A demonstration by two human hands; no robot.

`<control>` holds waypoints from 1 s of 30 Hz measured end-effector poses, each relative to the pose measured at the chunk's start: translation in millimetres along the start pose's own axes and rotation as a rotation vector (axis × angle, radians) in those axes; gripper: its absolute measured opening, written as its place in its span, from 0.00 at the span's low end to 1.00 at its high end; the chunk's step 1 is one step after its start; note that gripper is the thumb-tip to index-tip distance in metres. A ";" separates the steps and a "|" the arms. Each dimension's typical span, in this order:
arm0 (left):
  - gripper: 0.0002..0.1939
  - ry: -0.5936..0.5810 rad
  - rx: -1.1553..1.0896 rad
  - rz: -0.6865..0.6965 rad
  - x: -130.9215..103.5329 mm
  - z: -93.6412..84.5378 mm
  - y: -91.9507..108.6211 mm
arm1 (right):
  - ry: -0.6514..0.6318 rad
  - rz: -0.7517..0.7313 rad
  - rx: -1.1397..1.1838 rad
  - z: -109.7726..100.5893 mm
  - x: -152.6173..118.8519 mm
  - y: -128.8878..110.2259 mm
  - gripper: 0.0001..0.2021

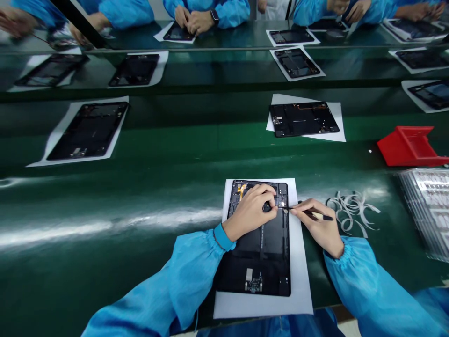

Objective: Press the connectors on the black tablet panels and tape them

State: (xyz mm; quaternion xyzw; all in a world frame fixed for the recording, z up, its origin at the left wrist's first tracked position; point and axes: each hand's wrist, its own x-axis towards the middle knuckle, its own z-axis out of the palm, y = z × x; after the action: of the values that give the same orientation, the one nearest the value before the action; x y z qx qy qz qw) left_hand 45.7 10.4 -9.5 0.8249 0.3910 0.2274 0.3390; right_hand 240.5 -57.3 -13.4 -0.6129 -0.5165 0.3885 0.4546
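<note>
A black tablet housing (275, 238) with exposed parts lies on a white sheet (263, 306) in front of me. My left hand (254, 208) rests over its upper part, thumb and index finger curled together around a small dark round thing that is partly hidden. From the right, my right hand (319, 222) pinches a thin dark tool with a pale band (317, 215). The tool's tip reaches the upper right part of the housing, close to my left fingertips. An orange flex piece (241, 189) shows at the housing's upper left.
Curled white strips (352, 210) lie right of my right hand. Farther right are stacked clear trays (430, 206) and a red bin (409, 147). Other housings (303, 119) lie on sheets beyond. Across the green bench (157, 154), people in blue sleeves work.
</note>
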 end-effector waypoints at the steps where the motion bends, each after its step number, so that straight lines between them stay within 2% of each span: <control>1: 0.06 0.000 -0.004 -0.004 0.3 -0.3 0.6 | -0.001 -0.008 -0.003 -0.2 -0.3 0.2 0.08; 9: 0.08 0.009 -0.068 -0.032 4.5 -0.3 -0.5 | -0.013 -0.036 0.046 -1.3 1.2 5.5 0.08; 14: 0.08 0.003 -0.137 0.018 2.1 -9.0 -2.0 | 0.098 0.022 0.152 -3.7 6.8 14.2 0.12; 17: 0.04 0.074 -0.037 0.045 -8.3 -19.8 -3.6 | 0.137 0.040 0.259 -1.6 9.7 17.0 0.14; 20: 0.05 0.119 0.134 0.029 -20.6 -23.3 -8.9 | 0.192 -0.007 0.282 5.0 10.6 14.5 0.21; 22: 0.08 0.095 0.144 0.013 -25.5 -19.3 -13.9 | 0.228 -0.070 0.228 10.0 9.1 9.7 0.25; 24: 0.08 0.095 0.095 -0.023 -26.4 -12.5 -18.1 | 0.242 -0.149 0.154 14.2 5.0 3.3 0.25; 27: 0.03 0.129 0.043 -0.050 -23.1 -5.3 -18.3 | 0.174 -0.253 0.031 18.7 -5.8 -6.1 0.21; 30: 0.01 0.177 0.044 -0.022 -25.7 -9.4 -4.2 | 0.039 -0.333 -0.130 24.1 -19.5 -11.9 0.16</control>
State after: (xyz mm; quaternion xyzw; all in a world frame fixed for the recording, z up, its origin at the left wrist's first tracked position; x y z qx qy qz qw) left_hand 22.4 -4.6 -9.2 0.8045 0.4333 0.2870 0.2876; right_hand 211.2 -72.2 -8.7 -0.5543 -0.6259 0.2620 0.4820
